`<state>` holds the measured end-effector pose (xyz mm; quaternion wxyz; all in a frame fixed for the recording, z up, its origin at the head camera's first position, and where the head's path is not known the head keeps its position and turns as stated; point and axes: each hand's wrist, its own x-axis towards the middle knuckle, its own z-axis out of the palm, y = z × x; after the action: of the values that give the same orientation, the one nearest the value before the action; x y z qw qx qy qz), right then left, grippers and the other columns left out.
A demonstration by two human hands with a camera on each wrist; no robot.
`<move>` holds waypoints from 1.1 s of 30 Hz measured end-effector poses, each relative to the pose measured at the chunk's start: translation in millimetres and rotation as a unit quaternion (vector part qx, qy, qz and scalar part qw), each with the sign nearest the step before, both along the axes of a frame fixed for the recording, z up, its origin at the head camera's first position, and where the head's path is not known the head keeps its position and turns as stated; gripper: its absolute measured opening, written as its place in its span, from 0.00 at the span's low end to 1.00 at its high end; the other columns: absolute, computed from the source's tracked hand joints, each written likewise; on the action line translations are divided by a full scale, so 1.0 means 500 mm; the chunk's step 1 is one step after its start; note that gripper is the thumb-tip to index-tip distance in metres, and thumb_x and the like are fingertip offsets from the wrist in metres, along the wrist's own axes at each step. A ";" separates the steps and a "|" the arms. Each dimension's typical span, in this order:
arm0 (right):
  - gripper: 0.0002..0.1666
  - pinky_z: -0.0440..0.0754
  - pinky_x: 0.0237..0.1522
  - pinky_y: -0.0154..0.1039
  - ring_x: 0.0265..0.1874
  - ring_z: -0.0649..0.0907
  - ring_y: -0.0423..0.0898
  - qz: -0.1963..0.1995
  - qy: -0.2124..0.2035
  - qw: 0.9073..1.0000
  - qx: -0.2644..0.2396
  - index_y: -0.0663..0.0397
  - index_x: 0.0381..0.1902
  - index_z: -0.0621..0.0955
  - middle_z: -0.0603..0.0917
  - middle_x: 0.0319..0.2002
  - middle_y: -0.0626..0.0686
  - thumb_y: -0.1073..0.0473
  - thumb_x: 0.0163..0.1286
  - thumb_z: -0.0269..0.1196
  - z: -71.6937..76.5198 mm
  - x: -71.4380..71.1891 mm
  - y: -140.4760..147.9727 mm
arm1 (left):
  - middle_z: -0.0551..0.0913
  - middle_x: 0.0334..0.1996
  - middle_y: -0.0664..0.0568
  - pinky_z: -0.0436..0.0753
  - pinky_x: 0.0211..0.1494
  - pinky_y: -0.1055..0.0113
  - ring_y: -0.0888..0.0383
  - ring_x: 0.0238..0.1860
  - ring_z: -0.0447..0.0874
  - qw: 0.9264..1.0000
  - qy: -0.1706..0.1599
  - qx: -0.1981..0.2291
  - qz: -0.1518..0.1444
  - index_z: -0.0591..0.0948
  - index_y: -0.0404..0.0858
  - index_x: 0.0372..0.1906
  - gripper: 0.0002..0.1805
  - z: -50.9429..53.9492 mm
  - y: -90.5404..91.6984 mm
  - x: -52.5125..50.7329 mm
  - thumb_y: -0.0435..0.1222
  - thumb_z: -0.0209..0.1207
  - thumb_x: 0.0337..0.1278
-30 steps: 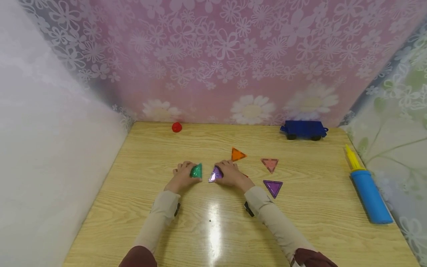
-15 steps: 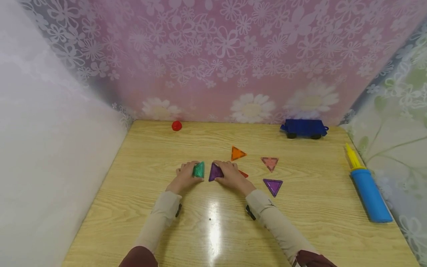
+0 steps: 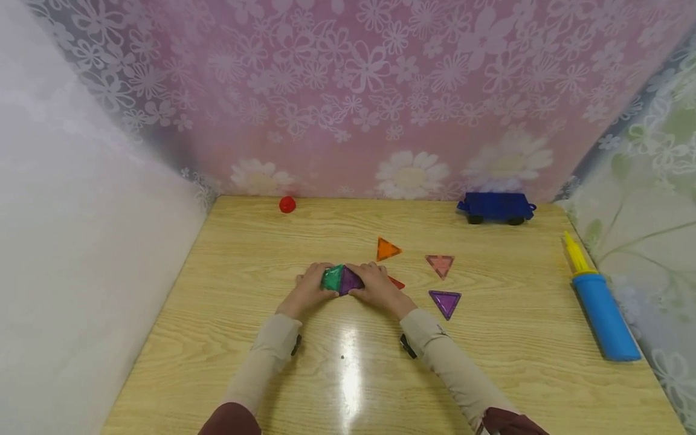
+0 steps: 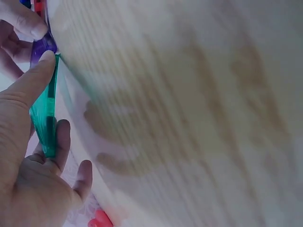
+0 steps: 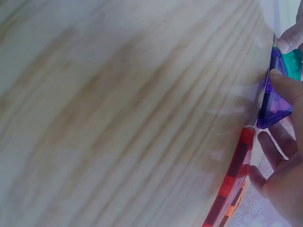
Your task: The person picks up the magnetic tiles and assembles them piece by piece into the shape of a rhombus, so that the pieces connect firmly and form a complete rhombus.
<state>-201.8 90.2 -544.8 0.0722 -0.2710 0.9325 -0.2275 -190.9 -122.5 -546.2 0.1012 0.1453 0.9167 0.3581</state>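
Observation:
In the head view my left hand (image 3: pixel 309 291) pinches a green translucent triangle tile (image 3: pixel 333 278) between thumb and fingers. Opposite it, my right hand (image 3: pixel 377 286) pinches a purple translucent triangle tile (image 3: pixel 350 281). The two tiles meet edge to edge just above or on the wooden table. In the left wrist view the thumb lies along the green tile (image 4: pixel 46 113), near its join with the purple one (image 4: pixel 43 49). A red tile (image 3: pixel 397 282) lies partly hidden behind my right hand; the right wrist view shows its red edge (image 5: pixel 235 165).
An orange triangle (image 3: pixel 388 249), a pink triangle (image 3: pixel 440 266) and another purple triangle (image 3: pixel 445 304) lie to the right on the table (image 3: pixel 228 338). Farther back are a red dome-shaped piece (image 3: pixel 287 204) and a blue toy wagon (image 3: pixel 497 208). A blue-and-yellow hand pump (image 3: pixel 605 314) lies at the right edge.
My left hand has moved right with the green tile, closing the gap until it meets the purple tile. My right hand has barely moved and still grips the purple one.

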 end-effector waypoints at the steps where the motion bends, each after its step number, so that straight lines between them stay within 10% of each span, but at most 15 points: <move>1: 0.38 0.65 0.50 0.52 0.50 0.73 0.55 0.001 -0.001 1.000 0.001 0.52 0.69 0.67 0.79 0.53 0.58 0.50 0.64 0.65 0.000 0.000 0.000 | 0.73 0.55 0.47 0.60 0.56 0.53 0.53 0.51 0.70 1.000 0.000 0.000 -0.002 0.67 0.41 0.64 0.35 0.002 0.002 0.000 0.40 0.68 0.52; 33: 0.35 0.75 0.45 0.39 0.41 0.72 0.44 0.012 -0.069 0.996 -0.063 0.63 0.65 0.70 0.74 0.45 0.54 0.56 0.63 0.66 0.001 0.021 -0.019 | 0.73 0.51 0.41 0.73 0.61 0.51 0.48 0.52 0.74 0.998 -0.047 0.038 -0.008 0.71 0.33 0.63 0.37 0.004 -0.016 0.010 0.36 0.71 0.45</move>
<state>-191.5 80.8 -544.3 0.1217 -0.2703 0.9058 -0.3027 -186.1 -130.7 -544.1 0.1417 0.1397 0.8954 0.3984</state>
